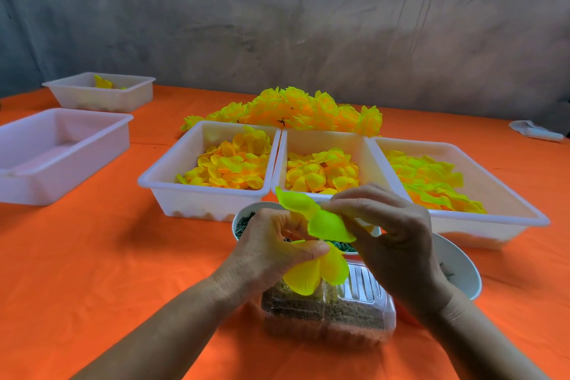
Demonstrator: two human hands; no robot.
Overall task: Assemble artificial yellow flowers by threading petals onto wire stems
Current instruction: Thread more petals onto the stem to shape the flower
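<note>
Both hands meet over the table's near middle, holding a cluster of yellow petals (327, 225). My left hand (271, 247) pinches the lower petals between thumb and fingers. My right hand (391, 231) pinches the upper petals from the right. No wire stem shows between the fingers. Three white trays hold loose yellow petals: left (172, 185), middle (324, 140) and right (509, 210). A heap of finished yellow flowers (296, 108) lies behind them.
A white bowl (243, 216) of thin dark pieces sits under the hands, another bowl (462, 268) at right. A clear plastic box (333, 315) with brown contents lies near me. An empty tray (55, 157) and a far tray (98, 95) stand left. A pale cloth (535, 131) lies far right.
</note>
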